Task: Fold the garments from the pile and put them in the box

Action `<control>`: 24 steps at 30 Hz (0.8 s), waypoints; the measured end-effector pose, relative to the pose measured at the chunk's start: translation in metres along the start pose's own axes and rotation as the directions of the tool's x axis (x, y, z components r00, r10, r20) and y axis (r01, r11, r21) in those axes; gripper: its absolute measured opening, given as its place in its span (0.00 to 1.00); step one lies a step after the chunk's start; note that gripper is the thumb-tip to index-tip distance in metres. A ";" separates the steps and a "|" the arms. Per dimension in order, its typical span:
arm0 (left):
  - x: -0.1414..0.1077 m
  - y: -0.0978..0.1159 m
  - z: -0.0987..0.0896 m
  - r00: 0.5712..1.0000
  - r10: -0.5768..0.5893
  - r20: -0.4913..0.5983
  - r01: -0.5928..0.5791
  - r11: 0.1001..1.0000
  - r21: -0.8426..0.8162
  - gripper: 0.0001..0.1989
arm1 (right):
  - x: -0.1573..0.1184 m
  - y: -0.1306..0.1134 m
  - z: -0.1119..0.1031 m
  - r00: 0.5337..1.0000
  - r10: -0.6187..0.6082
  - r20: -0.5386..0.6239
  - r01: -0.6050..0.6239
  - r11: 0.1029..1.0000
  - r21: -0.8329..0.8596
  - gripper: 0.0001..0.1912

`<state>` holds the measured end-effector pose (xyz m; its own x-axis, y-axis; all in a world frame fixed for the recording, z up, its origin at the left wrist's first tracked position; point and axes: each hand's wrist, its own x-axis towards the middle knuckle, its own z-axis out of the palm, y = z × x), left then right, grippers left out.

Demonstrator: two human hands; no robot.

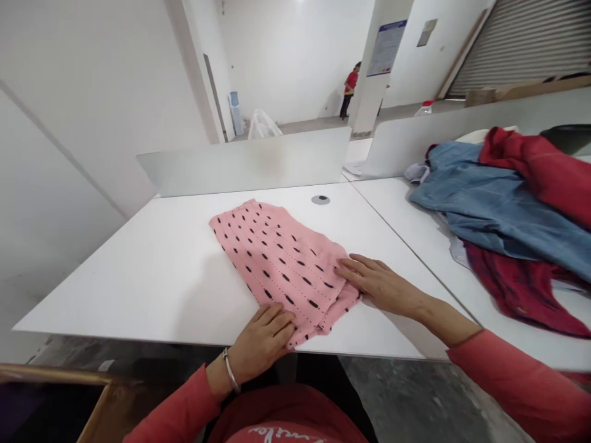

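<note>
A pink cloth with black dashes (281, 258) lies folded at a slant on the white table, its near corner close to the front edge. My left hand (265, 335) rests on its near left edge, fingers laid over the fabric and slightly bent; a silver bangle circles the wrist. On the right side of the cloth lies my right hand (376, 283), palm down, its fingers stretched over the edge. Beneath the right fingers the fabric layers show a loose fold. Neither hand grasps the cloth.
A heap of clothes, with a blue garment (498, 197) and a red one (549, 172), covers the right of the table (138, 271). A frosted divider (258, 163) stands along the back, near a round cable hole (320, 200). Beyond it a person (351, 89) stands near a pillar.
</note>
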<state>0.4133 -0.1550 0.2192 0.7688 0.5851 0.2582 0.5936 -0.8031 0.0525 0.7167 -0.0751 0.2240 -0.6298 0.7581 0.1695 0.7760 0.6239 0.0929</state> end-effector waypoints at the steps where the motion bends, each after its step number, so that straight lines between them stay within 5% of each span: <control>1: 0.001 0.000 -0.002 1.000 -0.008 -0.016 0.007 0.999 -0.040 0.13 | 0.001 0.001 0.002 1.000 -0.010 -0.003 0.010 1.000 0.028 0.26; 6: 0.002 0.005 -0.026 0.988 -0.099 -0.116 0.045 0.917 -0.396 0.15 | -0.010 0.005 0.002 0.994 -0.089 -0.063 0.103 0.959 0.265 0.18; 11: -0.010 0.011 -0.054 0.958 -0.255 -0.129 0.091 0.700 -0.709 0.16 | -0.032 -0.012 -0.007 0.981 -0.108 -0.159 0.166 0.895 0.415 0.38; 17: -0.030 0.005 -0.064 0.864 -0.477 -0.162 0.122 0.510 -0.851 0.18 | -0.041 -0.031 0.000 0.981 -0.077 -0.176 0.151 0.877 0.457 0.43; 24: -0.043 0.006 -0.071 0.838 -0.496 -0.226 0.033 0.460 -0.887 0.16 | 0.004 -0.049 -0.003 0.952 -0.165 -0.256 0.288 0.762 0.579 0.32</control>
<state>0.3667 -0.1930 0.2767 0.2960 0.8633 0.4088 0.0873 -0.4507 0.8884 0.6765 -0.1032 0.2231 -0.7188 0.5705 0.3973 0.3900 0.8040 -0.4489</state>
